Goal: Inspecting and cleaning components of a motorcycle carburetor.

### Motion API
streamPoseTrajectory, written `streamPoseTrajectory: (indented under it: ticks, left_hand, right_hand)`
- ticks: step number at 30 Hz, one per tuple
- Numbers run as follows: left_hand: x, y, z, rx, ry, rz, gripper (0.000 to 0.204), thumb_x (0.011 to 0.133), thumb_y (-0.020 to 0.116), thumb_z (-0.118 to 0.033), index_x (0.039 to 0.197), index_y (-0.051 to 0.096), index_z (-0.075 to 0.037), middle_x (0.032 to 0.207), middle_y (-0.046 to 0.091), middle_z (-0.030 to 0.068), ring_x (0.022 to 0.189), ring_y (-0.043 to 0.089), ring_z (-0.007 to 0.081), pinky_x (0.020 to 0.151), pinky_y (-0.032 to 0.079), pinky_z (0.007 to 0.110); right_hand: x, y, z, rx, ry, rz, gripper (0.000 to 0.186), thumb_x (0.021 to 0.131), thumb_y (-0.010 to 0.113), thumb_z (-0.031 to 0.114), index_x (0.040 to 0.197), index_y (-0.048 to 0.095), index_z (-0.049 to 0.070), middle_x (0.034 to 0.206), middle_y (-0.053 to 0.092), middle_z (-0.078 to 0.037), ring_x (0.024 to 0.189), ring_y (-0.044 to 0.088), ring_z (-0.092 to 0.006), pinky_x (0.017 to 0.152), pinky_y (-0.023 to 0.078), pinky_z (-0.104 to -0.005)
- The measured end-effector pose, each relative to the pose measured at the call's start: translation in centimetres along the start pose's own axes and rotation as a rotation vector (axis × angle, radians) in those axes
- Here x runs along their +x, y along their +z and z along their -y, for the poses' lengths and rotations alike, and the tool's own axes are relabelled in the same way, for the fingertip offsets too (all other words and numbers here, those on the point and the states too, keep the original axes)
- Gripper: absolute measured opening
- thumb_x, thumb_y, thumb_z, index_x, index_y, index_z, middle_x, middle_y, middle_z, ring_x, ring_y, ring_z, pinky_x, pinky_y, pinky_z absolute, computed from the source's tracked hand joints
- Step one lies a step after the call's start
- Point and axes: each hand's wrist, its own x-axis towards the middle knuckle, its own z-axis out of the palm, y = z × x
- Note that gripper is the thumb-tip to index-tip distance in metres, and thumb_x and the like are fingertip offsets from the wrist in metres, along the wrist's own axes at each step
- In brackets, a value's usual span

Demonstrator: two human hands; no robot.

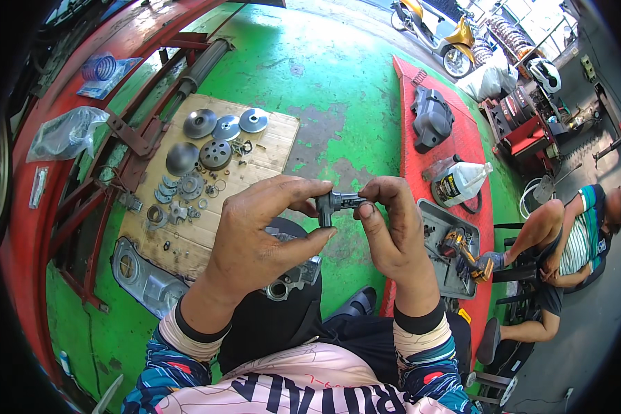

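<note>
Between my two hands, above my lap, is a small dark grey T-shaped part (326, 209) with a ribbed black stem; its exact kind I cannot make out. My left hand (255, 234) pinches the wide head of it between thumb and fingers. The thumb and index finger of my right hand (397, 228) close on the end of the stem. Below my left wrist, a silver metal casting (291, 277) with a round bore rests by my leg, partly hidden by the hand.
Flattened cardboard (272, 148) at left carries discs, a drilled drum (215, 154) and small metal parts. A silver cover (145, 276) lies nearer. On the red ramp at right are a white jug (459, 185) and a grey tray (455, 281) with a cordless drill (466, 255). A person (576, 238) sits far right.
</note>
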Motion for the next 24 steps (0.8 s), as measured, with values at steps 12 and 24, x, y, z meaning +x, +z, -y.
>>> streamPoseTrajectory:
  ticks: [12,24]
  left_hand:
    - [0.1,-0.1,-0.2,0.007,-0.006,-0.005,0.051,0.067,0.085,0.001,0.116,0.072,-0.001,0.101,0.072,0.01,0.087,0.071,0.0176,0.079,0.057,0.03]
    - [-0.1,0.0,-0.2,0.003,-0.012,-0.014,0.05,0.067,0.085,0.002,0.115,0.072,-0.001,0.101,0.072,0.0101,0.087,0.07,0.0174,0.079,0.057,0.03]
  right_hand:
    - [-0.2,-0.2,-1.0,-0.064,-0.103,0.062,0.021,0.101,0.061,0.01,0.117,0.051,-0.001,0.1,0.058,-0.008,0.085,0.058,-0.0141,0.076,0.049,-0.0283]
    - [-0.5,-0.2,-1.2,0.032,-0.069,0.057,0.024,0.102,0.058,0.012,0.12,0.048,-0.001,0.102,0.056,-0.008,0.087,0.057,-0.0142,0.079,0.049,-0.0289]
